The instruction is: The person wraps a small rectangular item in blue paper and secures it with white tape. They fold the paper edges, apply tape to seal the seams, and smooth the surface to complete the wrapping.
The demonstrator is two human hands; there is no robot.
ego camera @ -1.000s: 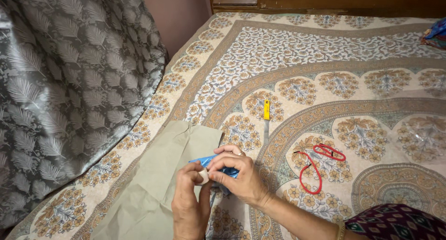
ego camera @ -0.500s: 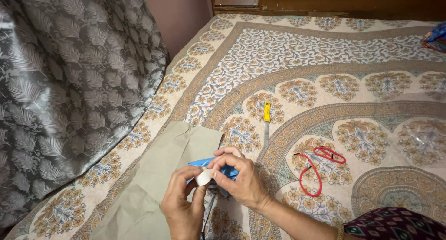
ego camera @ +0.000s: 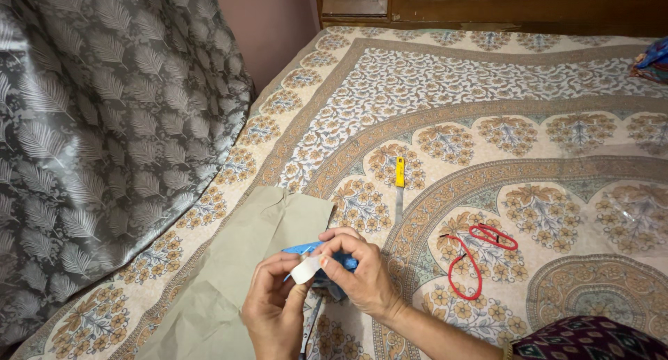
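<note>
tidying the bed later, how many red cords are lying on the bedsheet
1 that can be made out: a red cord in loops on the bedsheet, right of the hands. It may be two pieces; cannot tell.

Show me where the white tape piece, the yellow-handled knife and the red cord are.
white tape piece (ego camera: 304, 270), head view, middle of the strip between the fingers
yellow-handled knife (ego camera: 399, 172), head view, on the yellow handle
red cord (ego camera: 476, 265), head view, on the long loop

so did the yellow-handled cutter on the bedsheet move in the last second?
No. The yellow-handled cutter lies on the same floral medallion edge of the patterned bedsheet; only the camera shifted.
</note>
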